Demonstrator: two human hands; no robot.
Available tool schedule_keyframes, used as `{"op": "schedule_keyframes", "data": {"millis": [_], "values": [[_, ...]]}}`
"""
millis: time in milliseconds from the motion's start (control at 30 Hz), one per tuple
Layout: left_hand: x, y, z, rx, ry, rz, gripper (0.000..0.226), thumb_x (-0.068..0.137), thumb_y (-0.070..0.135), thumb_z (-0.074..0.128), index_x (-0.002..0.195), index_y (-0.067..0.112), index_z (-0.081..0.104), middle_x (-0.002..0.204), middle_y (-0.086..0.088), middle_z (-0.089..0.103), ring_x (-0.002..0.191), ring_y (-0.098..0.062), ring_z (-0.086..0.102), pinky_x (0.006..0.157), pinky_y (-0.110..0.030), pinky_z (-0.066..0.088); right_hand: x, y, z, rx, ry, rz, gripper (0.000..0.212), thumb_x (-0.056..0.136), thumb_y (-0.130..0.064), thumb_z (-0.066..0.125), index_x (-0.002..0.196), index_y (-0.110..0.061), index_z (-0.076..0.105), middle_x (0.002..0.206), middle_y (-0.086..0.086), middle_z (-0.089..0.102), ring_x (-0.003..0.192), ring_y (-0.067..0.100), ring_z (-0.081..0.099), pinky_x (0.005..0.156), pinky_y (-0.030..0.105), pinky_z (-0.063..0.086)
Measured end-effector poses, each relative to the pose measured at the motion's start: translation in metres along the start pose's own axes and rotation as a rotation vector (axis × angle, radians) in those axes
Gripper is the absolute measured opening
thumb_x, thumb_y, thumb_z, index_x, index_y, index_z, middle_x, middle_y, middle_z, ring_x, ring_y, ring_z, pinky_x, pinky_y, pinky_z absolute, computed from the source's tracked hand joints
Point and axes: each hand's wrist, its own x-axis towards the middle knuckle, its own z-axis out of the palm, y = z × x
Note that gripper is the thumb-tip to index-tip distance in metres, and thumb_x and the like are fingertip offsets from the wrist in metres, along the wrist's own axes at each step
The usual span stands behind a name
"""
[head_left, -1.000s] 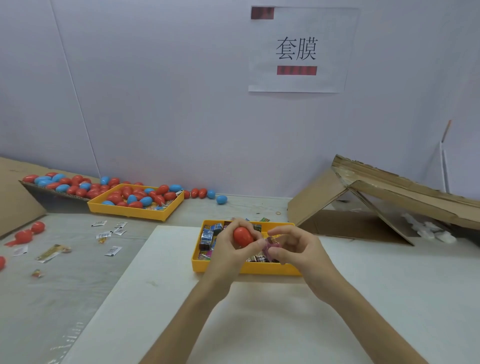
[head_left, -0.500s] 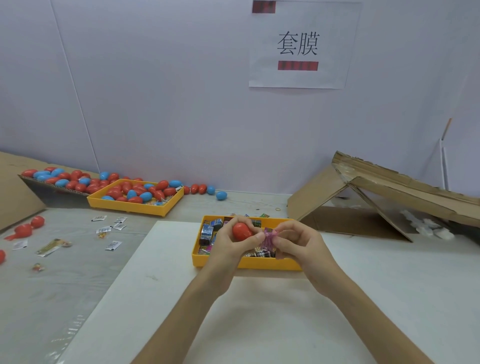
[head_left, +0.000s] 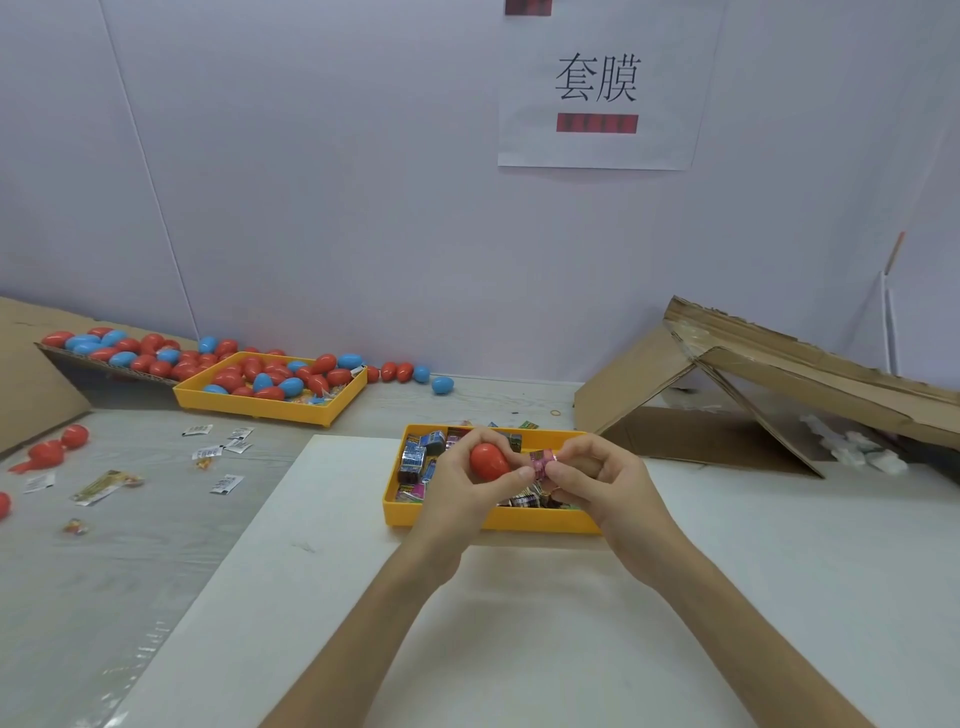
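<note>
While both hands hang over the near tray (head_left: 493, 521), the left hand (head_left: 457, 491) grips a red egg (head_left: 488, 461), fingers curled behind it and the thumb laid across its lower front. The egg is held in the air above the tray's middle, its narrower end pointing up and left. The right hand (head_left: 608, 483) pinches a small pink wrapper (head_left: 543, 464) between thumb and fingertips, just beside the egg's right end; whether wrapper and egg touch I cannot tell, since the left thumb tip lies between them. Both forearms reach in from the bottom edge and meet over the tray.

That yellow tray sits on the far edge of a white board (head_left: 322, 597) and holds a jumble of small printed packs (head_left: 413, 460), blue, black and pink. The board lies on a grey table (head_left: 104, 561).

Well apart to the left, a far tray (head_left: 249, 410), also yellow, is heaped with red and blue eggs. More eggs lie on a cardboard flap (head_left: 31, 384) behind it, and a short row trails along the wall to a blue egg (head_left: 441, 385). Two red eggs (head_left: 75, 435) lie near the table's left edge. Small white packets (head_left: 226, 484) are scattered between the far tray and the board.

On the right, a collapsed cardboard box (head_left: 779, 364) leans open, white bits inside it. A paper sign (head_left: 597, 150) with two printed characters hangs on the wall above.
</note>
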Motion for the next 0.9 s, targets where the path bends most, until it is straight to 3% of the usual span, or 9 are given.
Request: {"op": "schedule_keyframes", "data": {"millis": [100,233,333,600,733,800,900], "values": [[-0.0003,0.0009,-0.0004,-0.027,0.001,0.003,0.021,0.084,0.009,0.079,0.096,0.011,0.062,0.082,0.013,0.072,0.08,-0.001,0.068,0.069,-0.018,0.054,0.0007,0.0009,0.0006,0.041,-0.015,0.019,0.023,0.067,-0.029,0.084,0.087,-0.019,0.077,0.096,0.018,0.076,0.086,0.025,0.075,0.077,0.028,0.058],[-0.0001,0.0026,-0.0015,-0.099,-0.012,0.008,0.02,0.086,0.003,0.075,0.092,0.012,0.058,0.092,-0.003,0.078,0.085,-0.008,0.071,0.072,-0.019,0.054,0.0021,0.0028,0.0008,0.055,0.034,0.03,0.039,0.071,-0.023,0.08,0.105,-0.006,0.07,0.093,0.018,0.076,0.083,0.025,0.075,0.075,0.028,0.059],[0.0,0.0031,-0.0018,-0.115,-0.034,0.005,0.02,0.087,0.003,0.074,0.092,0.012,0.057,0.097,-0.007,0.078,0.092,-0.014,0.072,0.077,-0.021,0.055,0.0022,0.0021,-0.0004,0.07,0.041,0.047,0.034,0.075,-0.02,0.076,0.101,0.0,0.067,0.092,0.019,0.076,0.082,0.025,0.075,0.073,0.027,0.059],[-0.0007,0.0019,0.0013,-0.099,-0.038,-0.044,0.02,0.084,0.004,0.078,0.09,0.013,0.061,0.104,-0.007,0.076,0.106,-0.02,0.072,0.083,-0.028,0.058,0.0034,0.0026,-0.0019,0.05,0.114,0.009,0.044,0.074,-0.019,0.078,0.111,-0.004,0.061,0.089,0.018,0.076,0.082,0.025,0.074,0.072,0.026,0.058],[-0.0038,0.0,0.0037,0.053,-0.088,-0.058,0.021,0.083,0.006,0.081,0.085,0.017,0.063,0.099,-0.015,0.067,0.092,-0.029,0.068,0.083,-0.038,0.057,0.0037,0.0029,-0.0034,0.037,0.1,0.005,0.04,0.074,-0.018,0.079,0.107,-0.004,0.062,0.085,0.016,0.076,0.078,0.023,0.072,0.073,0.029,0.058],[-0.005,-0.0009,0.005,0.106,-0.114,-0.044,0.022,0.082,0.008,0.082,0.085,0.018,0.063,0.089,-0.003,0.061,0.082,-0.018,0.061,0.076,-0.032,0.052,0.0036,0.0036,-0.0035,-0.009,0.093,-0.002,0.031,0.079,-0.014,0.077,0.105,-0.007,0.062,0.081,0.012,0.075,0.074,0.02,0.07,0.069,0.027,0.056],[-0.0046,-0.0001,0.0057,0.074,-0.113,-0.041,0.021,0.083,0.006,0.081,0.084,0.018,0.063,0.086,0.005,0.061,0.081,-0.012,0.062,0.071,-0.028,0.054,0.0036,0.0043,-0.0044,-0.055,0.097,-0.007,0.02,0.087,-0.007,0.074,0.103,-0.011,0.063,0.078,0.008,0.075,0.072,0.014,0.068,0.063,0.021,0.052]]}}
